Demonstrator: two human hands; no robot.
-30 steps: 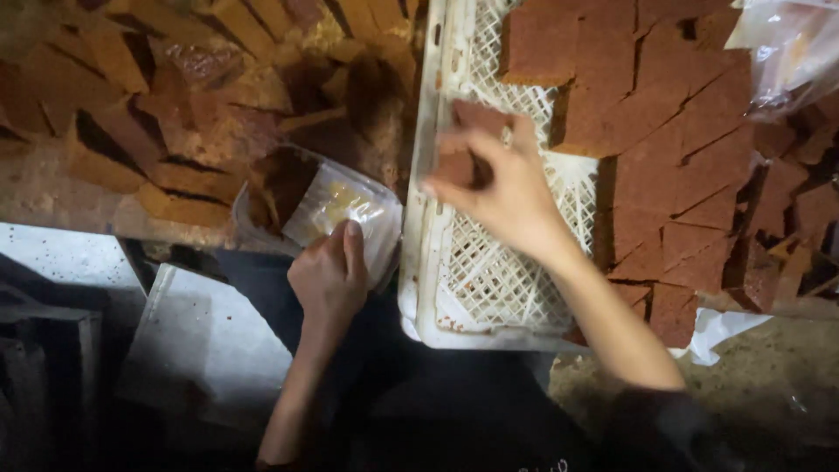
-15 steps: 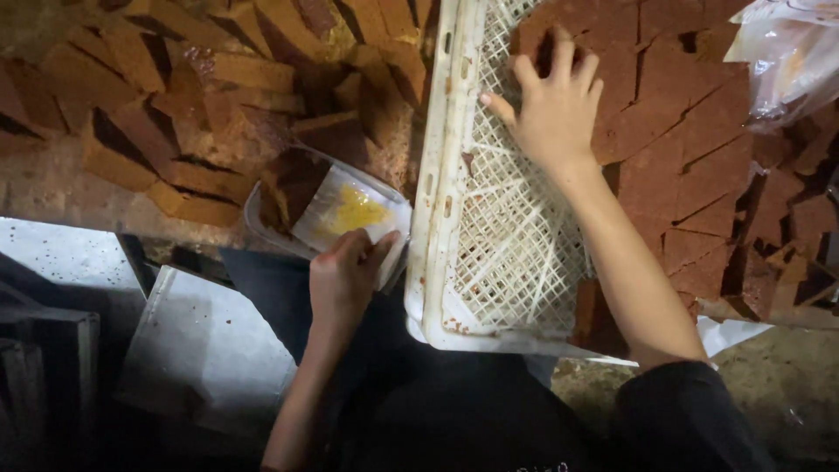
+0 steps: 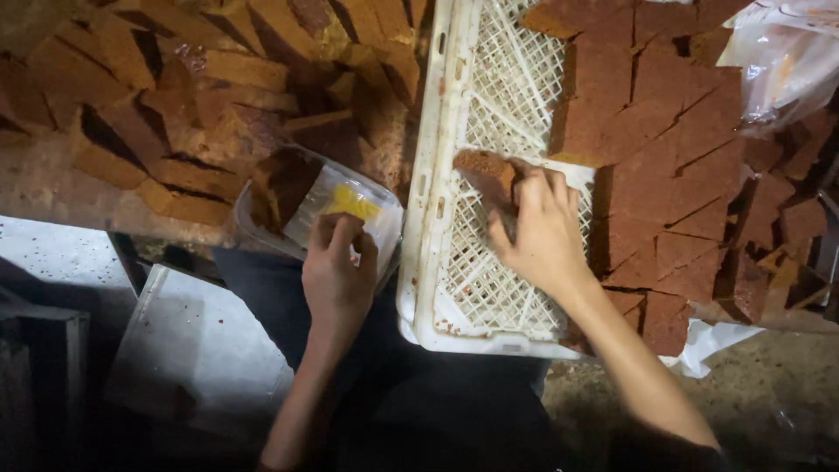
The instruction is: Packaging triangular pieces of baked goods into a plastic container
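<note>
My left hand grips the near edge of a clear plastic container that has a yellow label and one brown cake piece inside. My right hand is over the white lattice crate, fingers closed on a square brown cake piece lifted from the crate's bare mesh. Rows of cut brown cake squares fill the far and right part of the crate.
Many loose brown cake slabs lie piled at the upper left. A clear plastic bag sits at the top right. A flat white lid or sheet lies at the lower left. My dark-clothed lap is beneath the crate's near edge.
My right hand came back from the cake rows toward me and now holds a brown cake piece. My left hand stayed on the clear container.
</note>
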